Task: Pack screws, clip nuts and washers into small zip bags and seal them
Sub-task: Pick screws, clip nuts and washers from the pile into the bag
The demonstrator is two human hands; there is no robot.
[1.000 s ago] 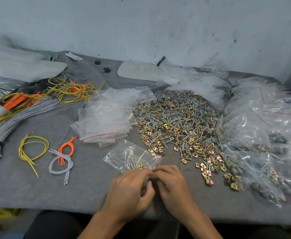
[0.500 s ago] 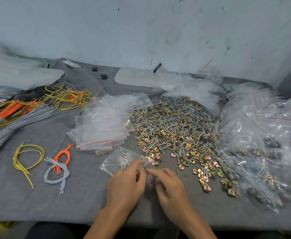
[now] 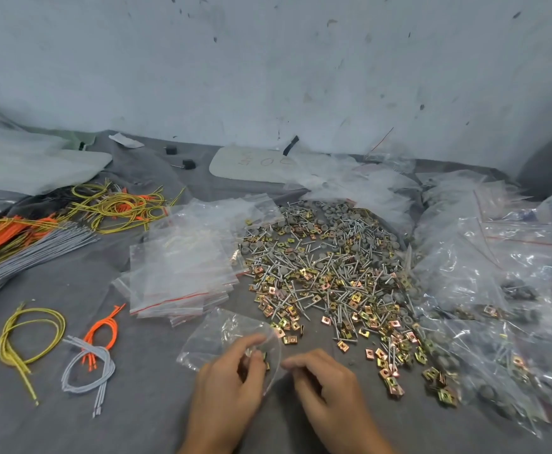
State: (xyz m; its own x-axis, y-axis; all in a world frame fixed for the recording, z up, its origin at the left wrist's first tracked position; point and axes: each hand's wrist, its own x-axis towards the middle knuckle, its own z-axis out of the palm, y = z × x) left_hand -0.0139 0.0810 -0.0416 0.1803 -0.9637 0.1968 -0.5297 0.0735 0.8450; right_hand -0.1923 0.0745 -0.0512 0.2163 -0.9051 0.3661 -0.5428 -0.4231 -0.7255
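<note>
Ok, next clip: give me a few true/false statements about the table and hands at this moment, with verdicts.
1. The left hand holds a bag with some hardware in it. True.
2. The pile of loose hardware lies left of the stack of empty bags. False: it lies right of the stack.
3. Grey wires lie at the left side of the table. True.
4. The filled bags are heaped on the left. False: they are heaped on the right, beyond the pile.
</note>
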